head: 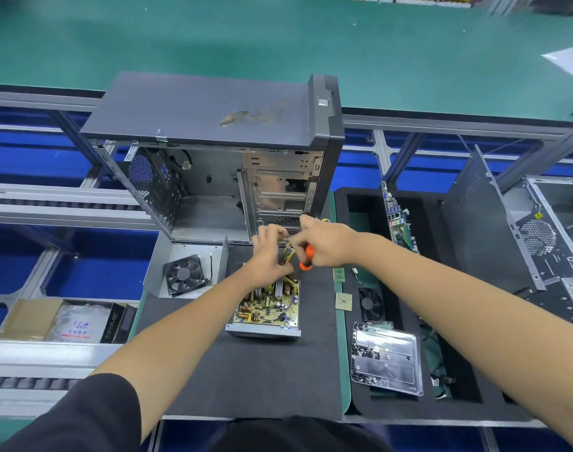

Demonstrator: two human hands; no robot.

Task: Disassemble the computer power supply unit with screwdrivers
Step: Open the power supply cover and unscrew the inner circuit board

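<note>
Both hands meet over the far end of the opened power supply unit [265, 313], which lies on a dark mat [255, 373] directly below and nearer the person than the hands. Its circuit board faces up, metal tray underneath.

The right hand [324, 246] curls around a screwdriver [307, 257] with an orange handle, the handle slanting down toward the unit's far end; the tip is hidden. The left hand [269, 252] has fingers bent in toward the bundle of yellow wires [288, 256] between the two hands; whether it actually pinches them cannot be told.

Left of the left hand sits the unit's detached metal cover [184, 272], with a black fan [184, 275] inside. Just beyond both hands stands an open computer case [213, 177], side panel off.

Right of the right hand, a black foam tray [360, 399] holds parts: a clear plastic box [388, 358] with small dark screws, a second fan [371, 303], a motherboard [398, 220] set on edge. A square chip [343, 301] and a memory stick [338, 275] lie near that tray's edge.
</note>
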